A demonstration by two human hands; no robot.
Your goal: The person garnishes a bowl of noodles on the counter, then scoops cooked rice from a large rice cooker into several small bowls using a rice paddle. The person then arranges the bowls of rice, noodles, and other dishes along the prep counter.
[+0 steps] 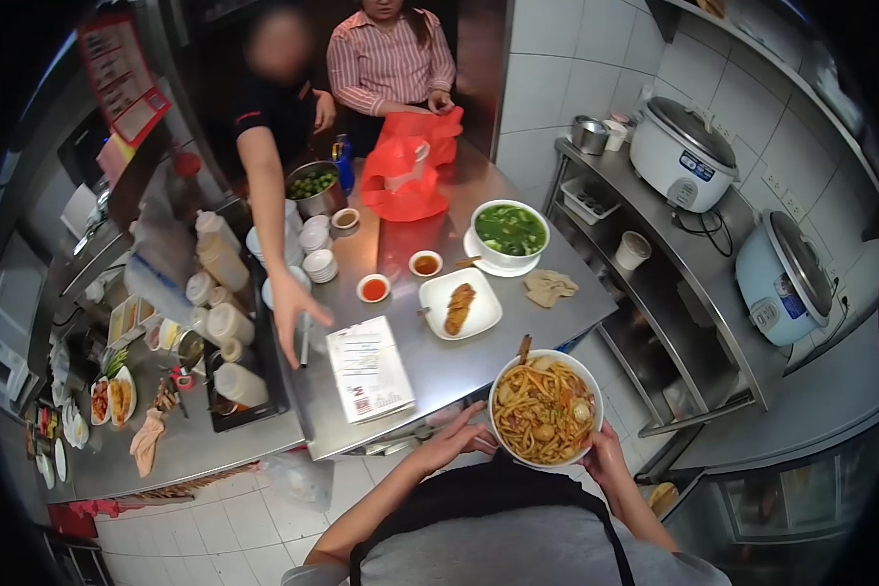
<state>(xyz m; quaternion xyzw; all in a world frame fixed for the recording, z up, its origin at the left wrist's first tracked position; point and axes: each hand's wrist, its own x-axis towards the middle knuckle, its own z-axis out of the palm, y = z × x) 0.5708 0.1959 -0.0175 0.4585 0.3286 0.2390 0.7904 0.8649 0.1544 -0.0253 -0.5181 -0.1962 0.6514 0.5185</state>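
Note:
A white bowl heaped with noodles is held in front of my body, just off the table's near edge. My right hand grips its right side, the fingers partly hidden under it. Beside the bowl's left wall is my left hand, its fingers stretched and apart; whether they touch the bowl I cannot tell. On the steel table ahead lie a white paper pad, a square white plate with a brown fried piece, and a bowl of green soup.
A co-worker's arm reaches over the table's left side near the pad. Another person in a striped shirt handles a red plastic bag. Sauce bottles stand left. Rice cookers and shelves are right.

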